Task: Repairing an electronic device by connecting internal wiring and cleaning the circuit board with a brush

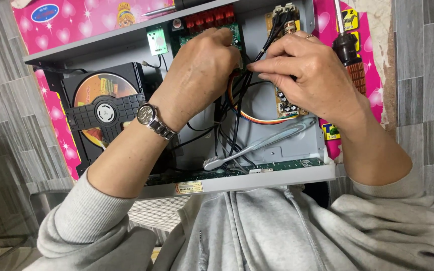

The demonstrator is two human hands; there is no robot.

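Item: opened disc player chassis (277,173). I am seeing my left hand (199,70) curling over the green circuit board (189,37), grip unclear. My right hand (307,70) is pinching the black wires (237,100) beside it. Below both: grey toothbrush (257,145). Right of my right hand: a screwdriver (350,52).

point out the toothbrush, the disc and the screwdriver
toothbrush (257,146): head view, on the middle of its pale handle, lying inside the open player case
disc (101,90): head view, on its orange face above the black clamp
screwdriver (348,52): head view, on its dark handle right of the right hand
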